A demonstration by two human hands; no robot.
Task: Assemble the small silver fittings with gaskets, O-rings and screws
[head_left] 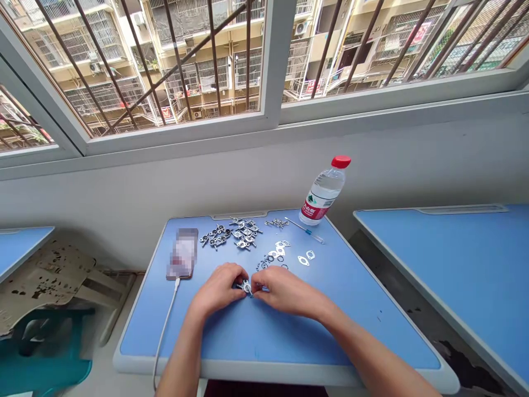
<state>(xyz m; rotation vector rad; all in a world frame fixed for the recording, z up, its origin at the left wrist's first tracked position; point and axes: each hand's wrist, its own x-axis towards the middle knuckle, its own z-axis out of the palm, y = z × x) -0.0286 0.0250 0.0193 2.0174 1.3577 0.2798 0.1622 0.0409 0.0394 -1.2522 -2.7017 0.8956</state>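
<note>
At the middle of a blue worktop (289, 342), a person's left hand (220, 288) grips a small metal fitting (247, 288) while the right hand (283, 289) pinches its right edge between narrowed fingers (261, 277), similar fittings (243, 243) lying beyond, toward the far left.

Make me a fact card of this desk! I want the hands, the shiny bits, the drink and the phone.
Left hand: holding a small metal part
Right hand: fingertips at the same part; grip unclear
Metal fittings: bunched beyond the hands
Flat plates: right of that bunch
Bottle: clear, red cap, standing at the far right corner of the desk
Phone: left side, white cable plugged in
</note>
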